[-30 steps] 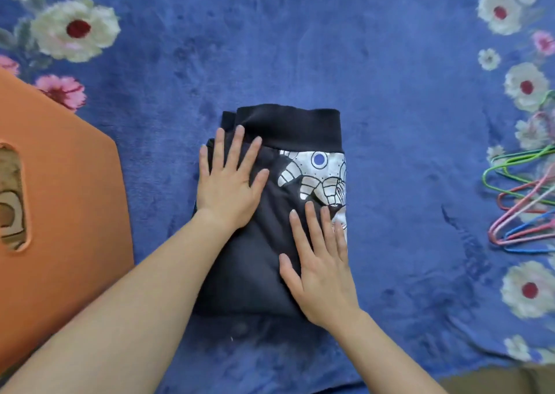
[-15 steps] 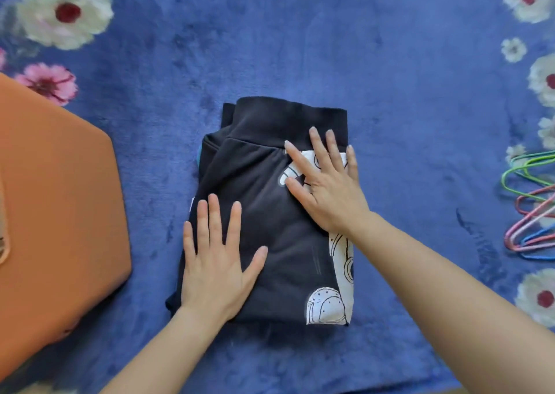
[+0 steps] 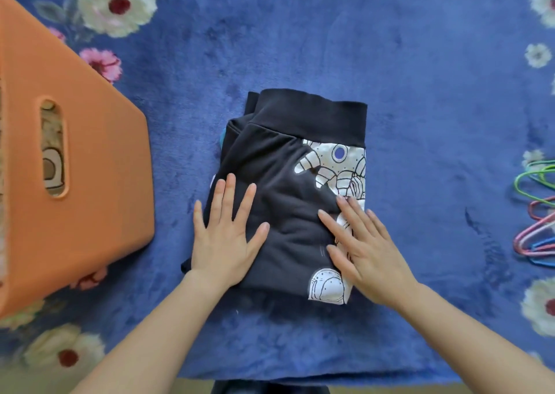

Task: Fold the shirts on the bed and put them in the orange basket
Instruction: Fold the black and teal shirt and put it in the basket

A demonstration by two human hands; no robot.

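Black and folded into a compact rectangle, the shirt (image 3: 288, 201) lies on the blue bed (image 3: 420, 123), just right of the orange basket (image 3: 99, 168). The left hand (image 3: 225, 237) and right hand (image 3: 366, 246) press flat, fingers straight, on its near half, smoothing the fold. Next, I judge, comes gripping the bundle's edges and lifting it leftward into the basket.
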